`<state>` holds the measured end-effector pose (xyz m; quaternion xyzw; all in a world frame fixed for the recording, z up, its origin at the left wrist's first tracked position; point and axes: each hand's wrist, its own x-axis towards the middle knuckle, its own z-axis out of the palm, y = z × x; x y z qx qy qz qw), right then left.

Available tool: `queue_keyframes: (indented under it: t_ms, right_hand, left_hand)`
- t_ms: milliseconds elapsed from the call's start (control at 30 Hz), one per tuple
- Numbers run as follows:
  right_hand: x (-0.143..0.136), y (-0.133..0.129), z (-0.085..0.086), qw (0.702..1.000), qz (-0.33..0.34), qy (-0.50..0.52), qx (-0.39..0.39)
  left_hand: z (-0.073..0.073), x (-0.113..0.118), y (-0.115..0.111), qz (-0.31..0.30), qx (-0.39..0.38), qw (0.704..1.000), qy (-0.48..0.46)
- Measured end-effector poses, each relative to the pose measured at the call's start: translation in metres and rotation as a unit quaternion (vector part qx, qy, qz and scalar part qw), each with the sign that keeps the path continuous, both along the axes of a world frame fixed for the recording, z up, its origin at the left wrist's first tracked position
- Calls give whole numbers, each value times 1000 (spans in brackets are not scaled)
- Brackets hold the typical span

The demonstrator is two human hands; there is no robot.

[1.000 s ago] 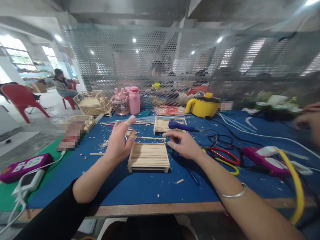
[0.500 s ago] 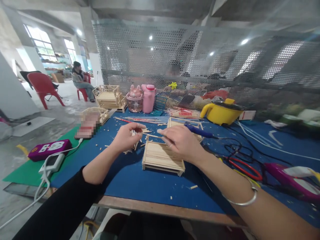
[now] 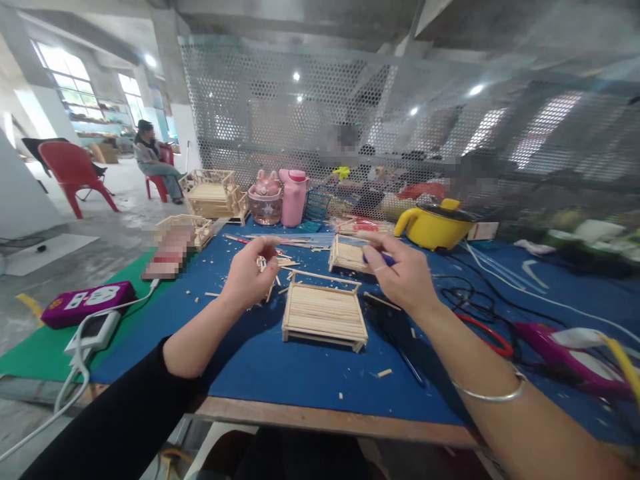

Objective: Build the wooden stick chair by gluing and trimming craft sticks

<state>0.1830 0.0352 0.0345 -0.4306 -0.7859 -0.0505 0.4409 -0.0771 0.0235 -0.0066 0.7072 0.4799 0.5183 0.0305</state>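
Observation:
A small frame of thin wooden sticks (image 3: 325, 310), like a miniature bed with a slatted top, stands on the blue mat in front of me. One stick spans its raised back posts. My left hand (image 3: 251, 272) hovers to its left, fingers curled with a gap between thumb and index, nothing visible in them. Beneath that hand lies a pile of short sticks (image 3: 285, 263), partly covered. My right hand (image 3: 407, 273) closes around a blue-handled tool (image 3: 387, 259), mostly hidden by the fingers. Behind it stands a second stick frame (image 3: 345, 255), partly covered.
A dark pen-like tool (image 3: 407, 360) and stick scraps lie on the blue mat (image 3: 300, 380). Behind are a pink bottle (image 3: 294, 198), a yellow pot (image 3: 434, 227) and a larger stick model (image 3: 213, 193). Cables (image 3: 463, 300) run at right; a phone (image 3: 170, 252) is left.
My right hand has left the stick at the front frame's back and moved right to the blue-handled tool. That stick now rests across the posts. The left hand stays nearly in place.

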Motion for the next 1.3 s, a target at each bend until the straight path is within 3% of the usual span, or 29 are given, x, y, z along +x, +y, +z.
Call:
queue_keyframes:
  t_ms: [133, 267, 333, 500, 733, 1300]
  right_hand:
    - [32, -2, -20, 993, -20, 90, -76]
    - [43, -1, -33, 969, 51, 62, -232]
    - [43, 1, -35, 961, 81, 31, -262]
    - [37, -1, -37, 961, 97, 13, -258]
    - [31, -4, -35, 971, 67, 66, -220]
    - [25, -3, -37, 981, 69, 49, -175]
  left_hand:
    - [-6, 7, -9, 15, 5, 999, 44]
    - [-11, 14, -16, 39, 28, 994, 94]
    - [-11, 16, -17, 56, 37, 992, 104]
    - [-11, 16, -15, 80, 37, 992, 95]
    - [-14, 16, -11, 59, 18, 994, 94]
    - [-17, 16, -9, 46, 5, 994, 98]
